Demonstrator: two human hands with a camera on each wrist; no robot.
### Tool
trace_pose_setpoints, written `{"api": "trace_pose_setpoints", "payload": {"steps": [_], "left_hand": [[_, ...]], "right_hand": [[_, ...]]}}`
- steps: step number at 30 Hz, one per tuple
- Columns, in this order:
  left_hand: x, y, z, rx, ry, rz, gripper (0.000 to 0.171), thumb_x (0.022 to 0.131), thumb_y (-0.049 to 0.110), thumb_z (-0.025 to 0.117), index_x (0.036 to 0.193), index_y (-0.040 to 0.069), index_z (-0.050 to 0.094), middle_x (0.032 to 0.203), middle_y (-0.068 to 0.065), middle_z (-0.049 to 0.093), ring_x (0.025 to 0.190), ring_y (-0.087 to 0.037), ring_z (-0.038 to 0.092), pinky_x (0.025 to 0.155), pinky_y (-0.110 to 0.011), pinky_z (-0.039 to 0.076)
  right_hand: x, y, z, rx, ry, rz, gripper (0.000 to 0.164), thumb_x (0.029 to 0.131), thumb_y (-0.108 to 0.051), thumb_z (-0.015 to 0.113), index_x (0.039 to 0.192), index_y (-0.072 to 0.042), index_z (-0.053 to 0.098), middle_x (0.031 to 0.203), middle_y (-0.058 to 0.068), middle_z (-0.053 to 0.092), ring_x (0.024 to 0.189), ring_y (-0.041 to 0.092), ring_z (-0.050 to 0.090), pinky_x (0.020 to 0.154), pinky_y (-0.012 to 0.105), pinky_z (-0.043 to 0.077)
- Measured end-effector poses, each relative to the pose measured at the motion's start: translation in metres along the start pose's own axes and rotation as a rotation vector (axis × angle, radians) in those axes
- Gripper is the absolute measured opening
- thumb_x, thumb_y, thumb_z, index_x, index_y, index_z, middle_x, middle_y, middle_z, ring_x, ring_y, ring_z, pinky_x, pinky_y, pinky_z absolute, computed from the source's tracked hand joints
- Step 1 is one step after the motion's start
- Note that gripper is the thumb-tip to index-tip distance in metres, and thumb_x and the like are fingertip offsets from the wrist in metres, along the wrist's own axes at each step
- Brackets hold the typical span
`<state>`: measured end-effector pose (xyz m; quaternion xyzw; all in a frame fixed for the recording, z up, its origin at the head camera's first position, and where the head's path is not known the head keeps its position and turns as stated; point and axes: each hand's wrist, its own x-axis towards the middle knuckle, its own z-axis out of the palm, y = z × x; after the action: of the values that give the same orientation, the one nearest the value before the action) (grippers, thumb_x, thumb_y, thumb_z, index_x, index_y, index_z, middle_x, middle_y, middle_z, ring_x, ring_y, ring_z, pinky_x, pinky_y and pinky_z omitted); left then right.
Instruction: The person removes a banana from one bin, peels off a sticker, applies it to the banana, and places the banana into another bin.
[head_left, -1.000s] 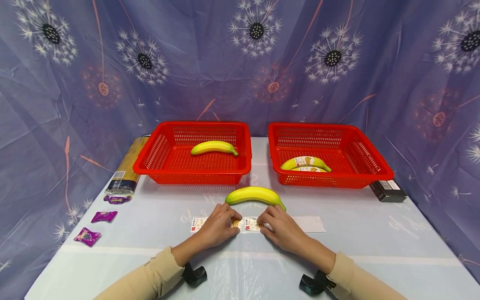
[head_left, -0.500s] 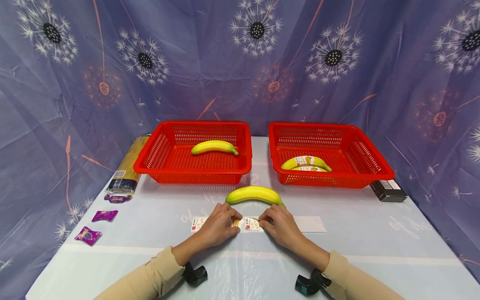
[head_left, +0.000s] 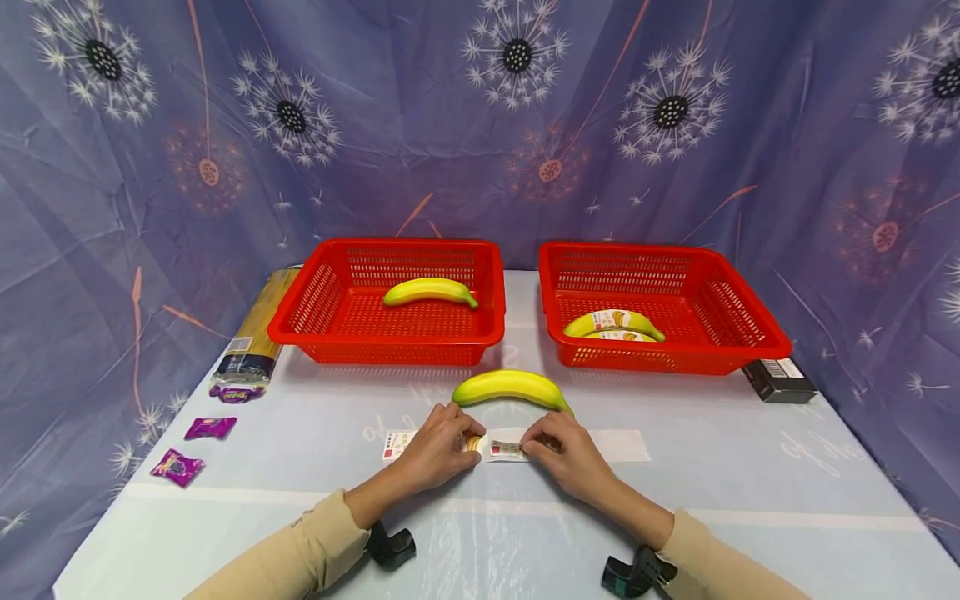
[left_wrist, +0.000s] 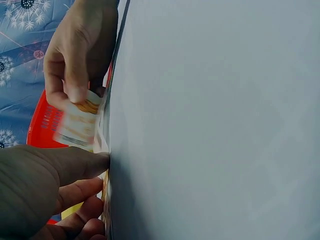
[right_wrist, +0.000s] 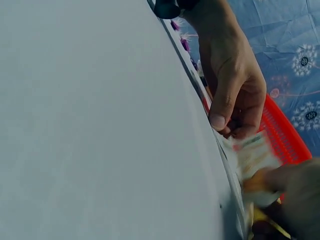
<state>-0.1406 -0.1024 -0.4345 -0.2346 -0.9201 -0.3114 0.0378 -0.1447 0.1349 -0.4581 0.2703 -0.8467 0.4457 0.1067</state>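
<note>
A strip of banana labels on white backing (head_left: 626,446) lies flat on the table in the head view. My left hand (head_left: 437,446) holds it down, thumb and fingers at the strip, covering part of it. My right hand (head_left: 567,454) pinches one label (head_left: 505,450) by its right end. That label stands lifted off the backing, and both wrist views show the raised label (left_wrist: 77,125) blurred, its left end close to the backing. Just beyond the hands lies a banana (head_left: 513,387) with no label showing.
Behind stand two red baskets: the left basket (head_left: 386,340) holds one banana (head_left: 431,290), the right basket (head_left: 675,354) holds labelled bananas (head_left: 630,323). Purple wrapped candies (head_left: 210,427) and a gold package (head_left: 255,333) lie left. A black box (head_left: 780,383) sits by the right basket.
The label in my right fingers has tilted up from the backing, its face now turned away in the head view. My left hand has stayed in place on the strip.
</note>
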Motion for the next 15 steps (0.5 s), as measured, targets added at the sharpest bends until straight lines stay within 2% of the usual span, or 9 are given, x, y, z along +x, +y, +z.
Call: {"api": "trace_pose_setpoints", "payload": {"steps": [3,5,7,10,15], "left_hand": [[0.0,0.0,0.0,0.006,-0.004,-0.006,0.026,0.07,0.012,0.074,0.096,0.011,0.069,0.086,-0.002,0.053,0.083,-0.013,0.039,0.069,-0.023,0.035],[0.0,0.001,-0.001,0.008,-0.006,-0.01,0.026,0.071,0.012,0.074,0.096,0.011,0.069,0.087,-0.002,0.053,0.083,-0.013,0.039,0.069,-0.023,0.035],[0.0,0.002,-0.001,0.01,-0.005,-0.012,0.026,0.07,0.012,0.074,0.096,0.011,0.069,0.087,-0.002,0.053,0.084,-0.013,0.039,0.069,-0.023,0.035],[0.0,0.002,-0.001,0.009,-0.002,-0.017,0.025,0.071,0.013,0.073,0.095,0.011,0.07,0.087,-0.002,0.053,0.083,-0.013,0.039,0.069,-0.024,0.035],[0.0,0.003,-0.001,-0.016,0.003,-0.036,0.023,0.071,0.013,0.072,0.094,0.011,0.07,0.086,-0.002,0.055,0.081,-0.013,0.039,0.069,-0.024,0.035]], "right_hand": [[-0.001,-0.001,-0.006,0.172,-0.012,0.09,0.005,0.085,-0.015,0.069,0.088,-0.018,0.067,0.086,-0.002,0.063,0.076,0.004,0.051,0.066,0.018,0.045],[0.0,-0.003,-0.012,0.22,-0.009,0.162,0.003,0.087,-0.017,0.067,0.09,-0.016,0.066,0.088,0.002,0.063,0.077,0.003,0.053,0.067,0.018,0.047],[0.003,-0.004,-0.016,0.201,0.011,0.202,0.005,0.087,-0.018,0.066,0.09,-0.015,0.067,0.087,0.002,0.062,0.076,0.003,0.053,0.067,0.018,0.047],[0.007,-0.006,-0.02,0.105,0.033,0.219,0.005,0.086,-0.02,0.068,0.089,-0.015,0.068,0.082,-0.001,0.06,0.074,0.004,0.051,0.066,0.018,0.045],[0.016,-0.012,-0.021,-0.024,0.038,0.163,0.008,0.081,-0.015,0.073,0.086,-0.02,0.069,0.074,-0.008,0.057,0.071,0.005,0.046,0.063,0.019,0.041]]}}
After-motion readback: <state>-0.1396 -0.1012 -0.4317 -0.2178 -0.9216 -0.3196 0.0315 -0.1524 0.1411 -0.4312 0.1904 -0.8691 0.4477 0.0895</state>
